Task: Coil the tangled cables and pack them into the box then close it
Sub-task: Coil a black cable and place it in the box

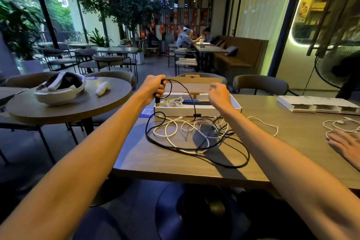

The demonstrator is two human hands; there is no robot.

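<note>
A long black cable (229,163) and several white cables (175,130) lie tangled on the table in front of an open white box (194,111) with its cardboard lid raised. My left hand (154,89) grips one end of the black cable above the box's left side; the cable arcs from it down over the box front. My right hand (219,93) hovers over the box's right half with fingers loosely curled; whether it pinches the cable is unclear. Inside the box lies a coiled white cable (175,101) beside dark items.
Another person's hand (346,144) rests on the table at the right by a white cable (339,124). A flat white box (317,104) lies at the far right. A round table (66,101) on the left carries a headset and controller. Chairs stand behind.
</note>
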